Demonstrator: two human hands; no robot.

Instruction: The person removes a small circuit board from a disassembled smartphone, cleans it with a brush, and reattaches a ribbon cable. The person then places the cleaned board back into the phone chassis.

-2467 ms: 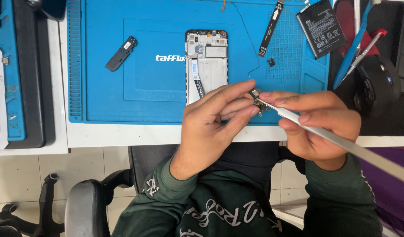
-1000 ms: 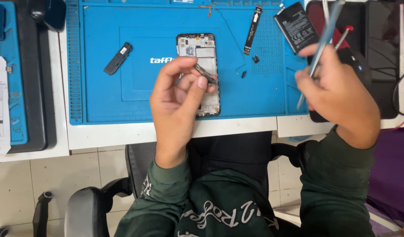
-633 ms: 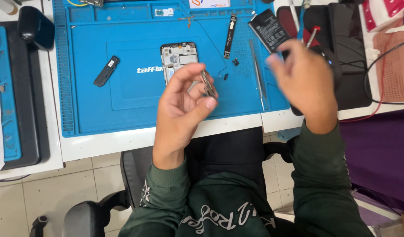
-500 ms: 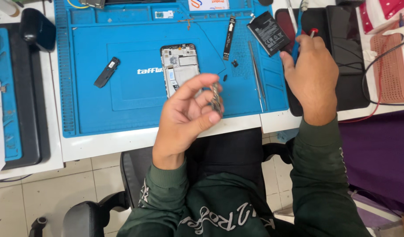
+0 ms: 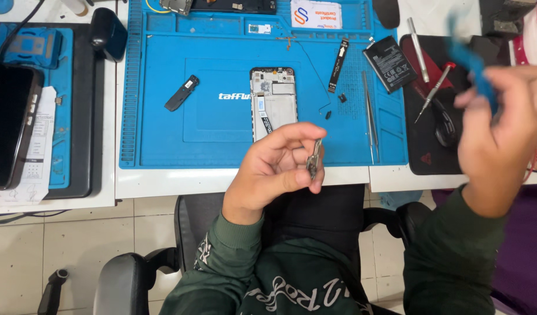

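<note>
Your left hand (image 5: pixel 268 172) pinches a small metal phone part (image 5: pixel 314 158) between thumb and fingertips, at centre frame over the table's (image 5: pixel 163 184) near edge. It looks light, thin, stiff and easily bent, so grip its edges. Your right hand (image 5: pixel 496 134), blurred at right, is closed around a blue tool (image 5: pixel 473 64). Behind lie the opened phone frame (image 5: pixel 272 102) and tweezers (image 5: pixel 369 116) on the blue mat (image 5: pixel 163 134).

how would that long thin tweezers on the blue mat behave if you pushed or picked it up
The tweezers look like slim bare metal, so probably light, stiff and a bit slippery. Lying flat on the blue mat, they would likely slide or pivot rather than roll.
</note>
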